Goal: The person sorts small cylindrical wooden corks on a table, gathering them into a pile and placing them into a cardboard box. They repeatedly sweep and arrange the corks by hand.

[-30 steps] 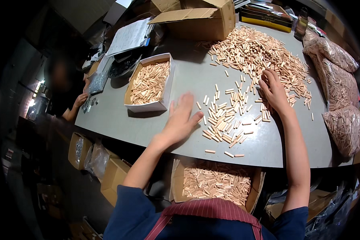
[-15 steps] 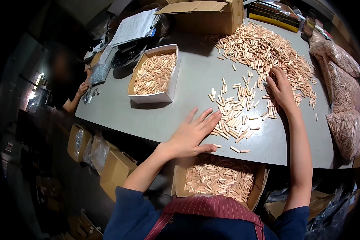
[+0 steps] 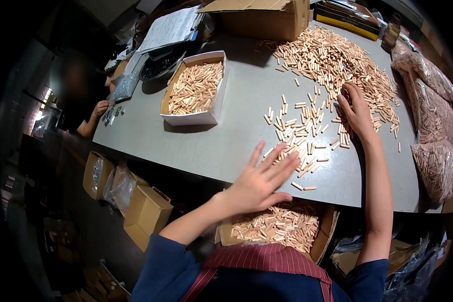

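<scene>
Small wooden dowel pins lie loose over the grey table, with a big dowel heap at the far right. My left hand, palm down and fingers spread, hovers over or touches the nearer scattered dowels; which, I cannot tell. At the near edge of the heap rests my right hand, fingers curved and thumb apart; what lies under its fingertips is hidden. Below the table edge, in front of my body, an open cardboard box holds many dowels, partly covered by my left hand and apron.
A white carton full of dowels stands left of centre. Bags of dowels line the right edge. A large cardboard box and clipboard papers are at the back. Another person's hand is at the left edge, above floor boxes.
My left hand has moved right over the near dowels, and the stray dowel beside its thumb is no longer visible. My right hand has barely moved.
</scene>
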`<state>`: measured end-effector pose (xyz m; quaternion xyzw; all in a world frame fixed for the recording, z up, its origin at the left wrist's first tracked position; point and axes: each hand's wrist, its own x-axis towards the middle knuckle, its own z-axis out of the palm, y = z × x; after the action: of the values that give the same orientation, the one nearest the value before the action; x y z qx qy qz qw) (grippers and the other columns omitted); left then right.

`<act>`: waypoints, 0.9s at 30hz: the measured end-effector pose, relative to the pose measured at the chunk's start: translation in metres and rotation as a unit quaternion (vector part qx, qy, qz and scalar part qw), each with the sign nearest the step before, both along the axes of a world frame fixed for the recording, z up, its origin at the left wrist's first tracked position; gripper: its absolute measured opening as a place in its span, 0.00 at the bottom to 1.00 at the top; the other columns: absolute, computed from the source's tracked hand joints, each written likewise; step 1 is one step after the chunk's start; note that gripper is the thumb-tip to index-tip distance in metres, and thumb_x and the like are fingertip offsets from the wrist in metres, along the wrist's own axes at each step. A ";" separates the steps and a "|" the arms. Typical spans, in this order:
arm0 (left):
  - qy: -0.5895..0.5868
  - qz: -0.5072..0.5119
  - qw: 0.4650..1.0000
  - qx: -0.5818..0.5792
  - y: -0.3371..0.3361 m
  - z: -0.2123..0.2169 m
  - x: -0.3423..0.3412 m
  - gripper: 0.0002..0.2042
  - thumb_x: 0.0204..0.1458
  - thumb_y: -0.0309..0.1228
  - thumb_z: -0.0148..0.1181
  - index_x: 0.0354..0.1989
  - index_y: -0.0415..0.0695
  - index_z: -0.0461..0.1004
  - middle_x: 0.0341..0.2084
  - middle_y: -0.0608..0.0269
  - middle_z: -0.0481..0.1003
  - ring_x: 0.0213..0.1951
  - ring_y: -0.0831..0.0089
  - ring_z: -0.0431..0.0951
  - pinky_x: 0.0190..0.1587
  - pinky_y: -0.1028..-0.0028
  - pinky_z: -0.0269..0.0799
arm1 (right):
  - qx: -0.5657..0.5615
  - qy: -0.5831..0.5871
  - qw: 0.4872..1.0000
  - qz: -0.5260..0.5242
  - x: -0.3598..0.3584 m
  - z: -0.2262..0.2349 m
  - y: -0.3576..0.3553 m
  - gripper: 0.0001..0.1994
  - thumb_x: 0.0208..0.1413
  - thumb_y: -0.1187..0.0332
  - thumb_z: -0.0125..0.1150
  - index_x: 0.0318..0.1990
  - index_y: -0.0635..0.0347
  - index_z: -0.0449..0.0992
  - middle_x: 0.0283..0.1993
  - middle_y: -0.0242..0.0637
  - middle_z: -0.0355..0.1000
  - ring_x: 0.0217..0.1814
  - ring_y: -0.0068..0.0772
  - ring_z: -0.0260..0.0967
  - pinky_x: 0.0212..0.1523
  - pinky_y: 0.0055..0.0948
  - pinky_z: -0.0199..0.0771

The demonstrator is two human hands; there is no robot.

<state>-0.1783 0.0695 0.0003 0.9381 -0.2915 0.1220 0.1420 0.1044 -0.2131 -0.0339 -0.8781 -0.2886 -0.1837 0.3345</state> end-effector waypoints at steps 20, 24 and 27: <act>-0.043 0.189 0.969 -0.155 0.047 -0.002 0.005 0.20 0.58 0.20 0.59 0.60 0.43 0.81 0.57 0.53 0.77 0.58 0.53 0.74 0.65 0.57 0.67 | -0.020 0.012 1.000 0.013 -0.002 0.005 -0.001 0.21 0.72 0.60 0.59 0.64 0.65 0.72 0.71 0.49 0.66 0.72 0.52 0.66 0.71 0.40 0.67; -0.021 0.147 0.981 -0.125 0.034 0.005 0.009 0.21 0.58 0.21 0.60 0.60 0.49 0.82 0.47 0.57 0.77 0.50 0.57 0.73 0.58 0.60 0.67 | -0.023 0.013 1.000 0.014 -0.003 0.005 -0.003 0.21 0.72 0.60 0.59 0.64 0.65 0.73 0.72 0.49 0.66 0.73 0.52 0.66 0.72 0.40 0.66; -0.019 0.128 0.985 -0.112 0.034 0.001 0.009 0.22 0.58 0.21 0.60 0.60 0.52 0.83 0.44 0.59 0.76 0.47 0.59 0.72 0.56 0.62 0.66 | -0.030 0.011 0.999 0.028 -0.003 0.006 -0.004 0.21 0.72 0.59 0.59 0.64 0.64 0.73 0.72 0.49 0.66 0.74 0.52 0.65 0.73 0.40 0.66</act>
<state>-0.1698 0.1038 0.0010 0.9434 -0.1561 0.1884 0.2240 0.1016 -0.2172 -0.0280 -0.8813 -0.3146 -0.1555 0.3165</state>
